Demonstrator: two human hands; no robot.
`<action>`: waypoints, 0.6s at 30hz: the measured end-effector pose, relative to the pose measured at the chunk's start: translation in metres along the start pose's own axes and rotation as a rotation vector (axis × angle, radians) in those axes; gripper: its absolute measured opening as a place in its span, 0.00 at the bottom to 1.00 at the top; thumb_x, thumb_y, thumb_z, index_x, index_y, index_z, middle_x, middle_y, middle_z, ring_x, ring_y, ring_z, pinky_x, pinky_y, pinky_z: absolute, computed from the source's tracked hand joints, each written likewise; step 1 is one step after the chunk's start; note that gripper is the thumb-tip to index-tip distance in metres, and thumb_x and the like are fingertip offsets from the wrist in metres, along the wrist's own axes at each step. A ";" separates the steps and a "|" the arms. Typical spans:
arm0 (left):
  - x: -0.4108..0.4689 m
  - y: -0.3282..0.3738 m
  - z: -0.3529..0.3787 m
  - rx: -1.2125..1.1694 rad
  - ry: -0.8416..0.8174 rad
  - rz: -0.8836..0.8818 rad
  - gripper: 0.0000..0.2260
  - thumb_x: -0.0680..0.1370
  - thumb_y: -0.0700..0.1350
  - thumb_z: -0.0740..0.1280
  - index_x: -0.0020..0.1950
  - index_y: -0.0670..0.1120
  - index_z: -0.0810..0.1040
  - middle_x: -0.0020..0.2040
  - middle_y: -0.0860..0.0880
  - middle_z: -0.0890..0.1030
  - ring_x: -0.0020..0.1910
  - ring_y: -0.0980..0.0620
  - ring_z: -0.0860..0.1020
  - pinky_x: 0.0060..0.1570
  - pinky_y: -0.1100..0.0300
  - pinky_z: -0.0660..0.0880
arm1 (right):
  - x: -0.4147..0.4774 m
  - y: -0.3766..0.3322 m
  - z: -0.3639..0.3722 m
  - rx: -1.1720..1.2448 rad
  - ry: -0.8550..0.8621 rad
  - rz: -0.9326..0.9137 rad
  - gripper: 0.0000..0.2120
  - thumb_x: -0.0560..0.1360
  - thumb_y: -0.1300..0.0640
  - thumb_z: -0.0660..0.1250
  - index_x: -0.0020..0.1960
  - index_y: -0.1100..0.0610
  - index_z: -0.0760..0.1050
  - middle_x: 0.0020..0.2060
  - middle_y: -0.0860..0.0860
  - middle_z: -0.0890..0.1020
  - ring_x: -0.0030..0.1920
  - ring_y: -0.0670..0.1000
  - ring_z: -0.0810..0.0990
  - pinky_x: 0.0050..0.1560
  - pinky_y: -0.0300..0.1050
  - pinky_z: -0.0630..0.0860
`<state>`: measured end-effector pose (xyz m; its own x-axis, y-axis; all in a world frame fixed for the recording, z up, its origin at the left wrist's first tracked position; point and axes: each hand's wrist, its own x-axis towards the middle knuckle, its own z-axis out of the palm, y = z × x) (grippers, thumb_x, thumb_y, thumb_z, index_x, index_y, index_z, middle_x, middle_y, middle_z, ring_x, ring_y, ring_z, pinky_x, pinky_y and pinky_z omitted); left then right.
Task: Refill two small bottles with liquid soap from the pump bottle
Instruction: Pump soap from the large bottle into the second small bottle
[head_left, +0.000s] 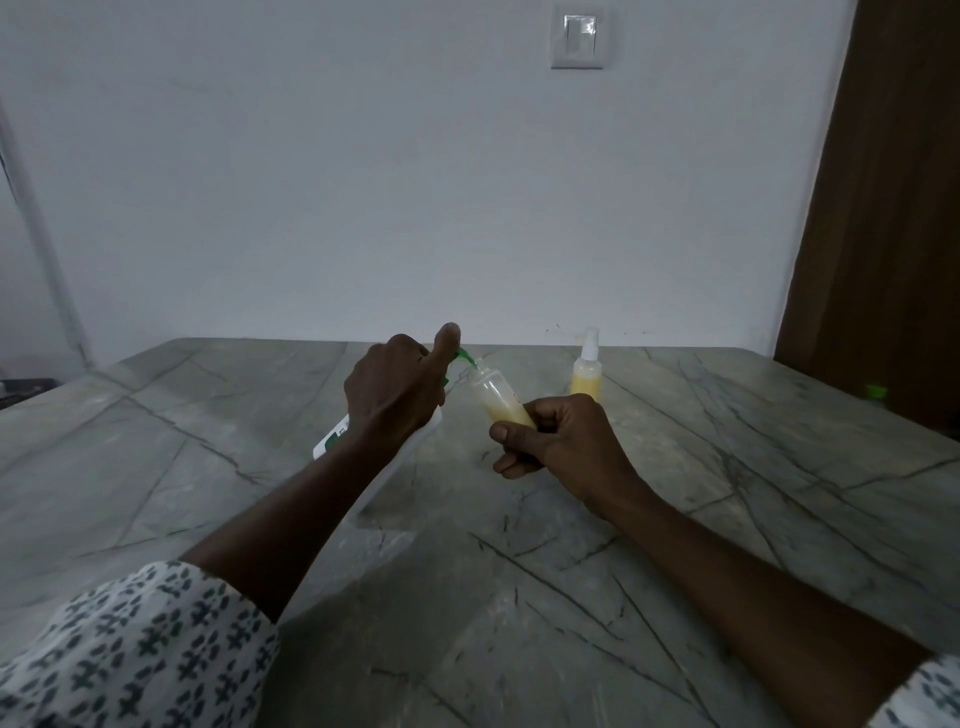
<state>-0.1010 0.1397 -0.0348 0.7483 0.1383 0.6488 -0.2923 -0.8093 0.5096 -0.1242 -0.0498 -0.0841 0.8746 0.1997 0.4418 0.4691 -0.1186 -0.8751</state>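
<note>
Right grip (550, 441) curled round the tilted small bottle (498, 400), part-filled with yellow soap, above the desk (208, 467). Left grip (395, 395) wrapped the tilted pump bottle (408, 462), its green spout (464, 358) at that bottle's mouth. A second bottle (587, 371) stood upright beyond.

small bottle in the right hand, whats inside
Yellowish soap fills the small bottle partway. The right hand covers its base, hiding the bottom.

Pump bottle (332, 440): white, was tilted.
Open bottle (493, 395): part-filled yellow, mouth met the pump nozzle.
Capped bottle (587, 374): stood upright, right of the pump bottle.
</note>
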 end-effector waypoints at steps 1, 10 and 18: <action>0.000 -0.001 0.000 0.008 -0.002 0.000 0.35 0.78 0.67 0.51 0.25 0.45 0.80 0.27 0.50 0.81 0.33 0.50 0.78 0.42 0.55 0.72 | 0.000 -0.001 -0.001 0.008 0.003 0.002 0.10 0.73 0.62 0.73 0.51 0.67 0.81 0.35 0.61 0.86 0.34 0.56 0.86 0.39 0.46 0.84; 0.001 0.002 -0.001 0.002 -0.010 -0.022 0.31 0.76 0.63 0.53 0.25 0.45 0.80 0.29 0.49 0.82 0.34 0.48 0.79 0.43 0.54 0.74 | 0.001 0.003 -0.001 0.006 0.004 0.013 0.11 0.72 0.62 0.74 0.51 0.68 0.81 0.35 0.61 0.86 0.35 0.58 0.86 0.41 0.50 0.84; 0.000 0.001 0.000 -0.006 0.013 -0.050 0.25 0.76 0.55 0.55 0.27 0.43 0.81 0.29 0.50 0.81 0.36 0.48 0.78 0.40 0.54 0.70 | 0.000 0.004 0.002 -0.011 -0.011 0.007 0.14 0.72 0.62 0.74 0.54 0.69 0.80 0.36 0.61 0.86 0.36 0.59 0.86 0.42 0.54 0.84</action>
<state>-0.1012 0.1390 -0.0337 0.7545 0.1859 0.6294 -0.2582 -0.7977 0.5451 -0.1220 -0.0487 -0.0880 0.8765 0.2091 0.4337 0.4646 -0.1310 -0.8758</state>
